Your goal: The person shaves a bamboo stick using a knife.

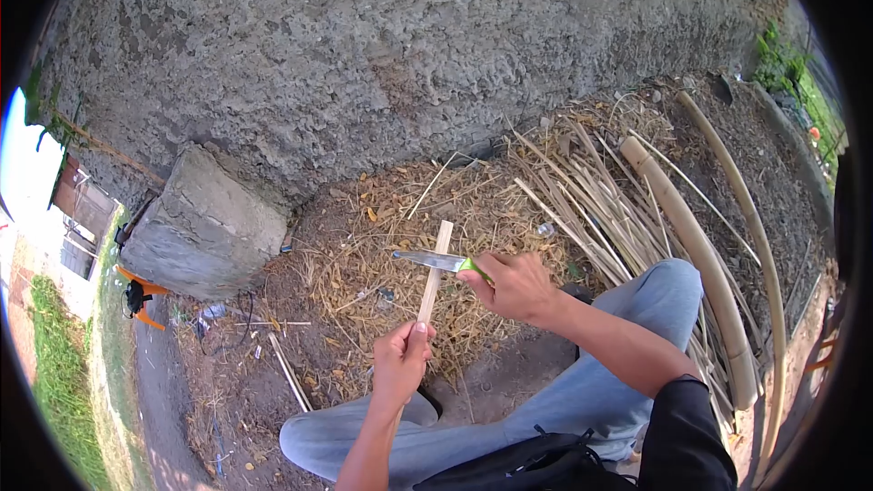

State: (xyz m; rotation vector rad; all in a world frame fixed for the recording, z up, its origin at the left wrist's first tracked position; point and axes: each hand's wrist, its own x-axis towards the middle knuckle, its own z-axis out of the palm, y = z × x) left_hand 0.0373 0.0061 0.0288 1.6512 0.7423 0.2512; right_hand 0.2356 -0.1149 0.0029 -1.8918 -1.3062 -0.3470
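A flat wood strip (pixel 430 298) is held at its lower end by the left hand (pixel 401 368), whose fingers are closed on it. From these fingers the strip is pointed upward, in the direction of the wall (pixel 409 45), and its top end is left free. By the right hand (pixel 516 287) a knife (pixel 436 260) is gripped, and its green handle (pixel 469 265) is wrapped by the fingers. The strip is crossed by the blade (pixel 420 258) above the left fingers, apart from them and nearer to the top end. The tip is extended past the left edge of the strip; to which side the sharp edge is turned cannot be told.

To the left of the left fingers, room for moving is offered over the ground (pixel 259 400), as far as the concrete block (pixel 209 227). Ahead of both hands, dry scraps (pixel 359 255) are spread up to the foot of the wall. To the right of the right fingers, the room is narrowed by a raised knee (pixel 668 295), and farther out by a pile of thin strips (pixel 596 191), a thick pole (pixel 700 259) and a thinner curved pole (pixel 753 218).
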